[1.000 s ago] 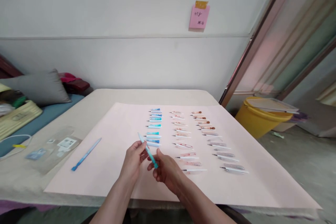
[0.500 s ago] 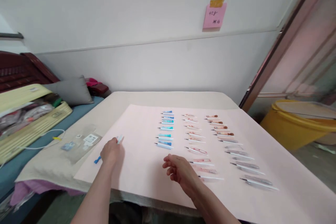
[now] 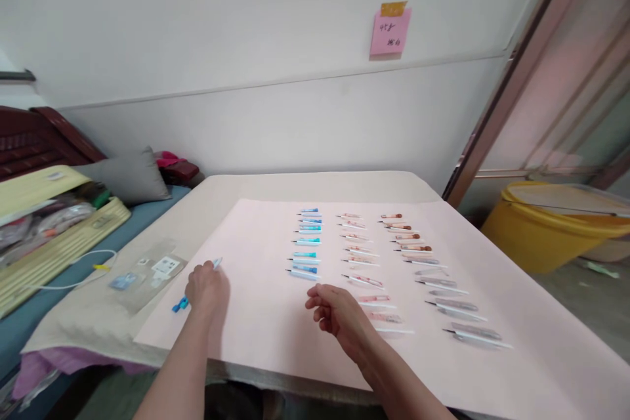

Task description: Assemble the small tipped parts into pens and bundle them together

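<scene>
My left hand (image 3: 207, 287) rests knuckles-up on the left part of the pink paper sheet (image 3: 256, 315), closed over a blue pen (image 3: 179, 305). The pen's blue end sticks out to the lower left and its pale tip to the upper right. My right hand (image 3: 335, 312) hovers low over the middle of the sheet, fingers loosely curled and apart, with nothing in it. Just beyond it lie three columns of small pen parts: blue ones (image 3: 306, 243), pink ones (image 3: 359, 259) and brown and grey ones (image 3: 423, 269).
The table (image 3: 315, 180) is covered with beige cloth. Clear plastic packets (image 3: 147, 272) lie at its left. A yellow case (image 3: 54, 236), a white cable and a grey cushion (image 3: 130, 177) are further left. A yellow tub (image 3: 551, 230) stands on the right. A pink note (image 3: 390, 31) hangs on the wall.
A second ago both hands held a teal pen at the sheet's middle. My left hand has since moved left onto the blue pen; my right hand let go and stays near the middle.
</scene>
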Available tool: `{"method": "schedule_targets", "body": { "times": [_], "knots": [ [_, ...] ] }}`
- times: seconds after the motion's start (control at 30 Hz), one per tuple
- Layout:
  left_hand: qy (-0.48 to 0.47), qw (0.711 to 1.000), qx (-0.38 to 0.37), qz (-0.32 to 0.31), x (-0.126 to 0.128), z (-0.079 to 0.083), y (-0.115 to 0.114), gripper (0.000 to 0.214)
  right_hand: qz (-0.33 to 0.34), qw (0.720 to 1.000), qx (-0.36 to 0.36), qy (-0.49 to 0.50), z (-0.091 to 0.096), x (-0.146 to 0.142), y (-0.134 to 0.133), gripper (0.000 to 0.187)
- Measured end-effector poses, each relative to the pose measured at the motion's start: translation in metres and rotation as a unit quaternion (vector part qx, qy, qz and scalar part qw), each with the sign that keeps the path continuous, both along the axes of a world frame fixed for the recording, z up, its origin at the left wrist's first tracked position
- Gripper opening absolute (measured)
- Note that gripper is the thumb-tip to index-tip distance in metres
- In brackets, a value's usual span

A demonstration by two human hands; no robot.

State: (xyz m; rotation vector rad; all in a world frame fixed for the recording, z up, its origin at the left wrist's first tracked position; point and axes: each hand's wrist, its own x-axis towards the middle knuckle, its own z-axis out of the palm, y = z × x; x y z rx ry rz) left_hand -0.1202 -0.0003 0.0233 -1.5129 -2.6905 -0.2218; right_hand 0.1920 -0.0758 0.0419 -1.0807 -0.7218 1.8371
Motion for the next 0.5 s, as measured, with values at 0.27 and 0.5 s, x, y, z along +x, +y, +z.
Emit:
{"method": "schedule_targets", "body": {
  "times": [0.27, 0.5],
  "knots": [
    [0.009, 0.999, 0.019, -0.033, 0.020, -0.005, 0.006, 0.035, -0.092, 0.996, -0.010, 0.009, 0.012, 0.016, 0.016, 0.024],
    [0.045, 0.997, 0.022, -0.055, 0.037, -0.021, 0.006, 0.036, -0.055, 0.998, -0.006, 0.000, 0.011, 0.011, 0.012, 0.023]
  ]
}}
